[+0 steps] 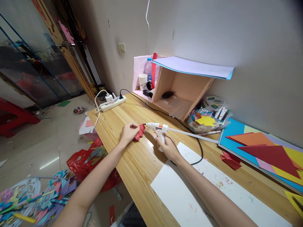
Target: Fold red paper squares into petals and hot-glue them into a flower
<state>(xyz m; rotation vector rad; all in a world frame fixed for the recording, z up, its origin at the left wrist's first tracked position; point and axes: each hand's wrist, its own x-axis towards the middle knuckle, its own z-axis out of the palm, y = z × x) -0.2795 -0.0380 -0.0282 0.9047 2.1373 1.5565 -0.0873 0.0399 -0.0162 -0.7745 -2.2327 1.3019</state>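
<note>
Your left hand [130, 132] pinches the red folded paper [139, 133] at the nozzle of the white hot-glue gun [157, 127]; your right hand [168, 147] wraps its handle. A long glue stick [189, 134] juts toward 3 o'clock, crossing the black cord [201, 148]. Outward from your hands, the power strip [113, 104] sits at 10 o'clock, the open wooden box [176, 104] at 1, white sheets [168, 195] at 5.

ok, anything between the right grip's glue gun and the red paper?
Nothing visible. The glue gun in the right grip has its nozzle right at the red paper, pinched in the left grip. Black cord loops clear.
</note>
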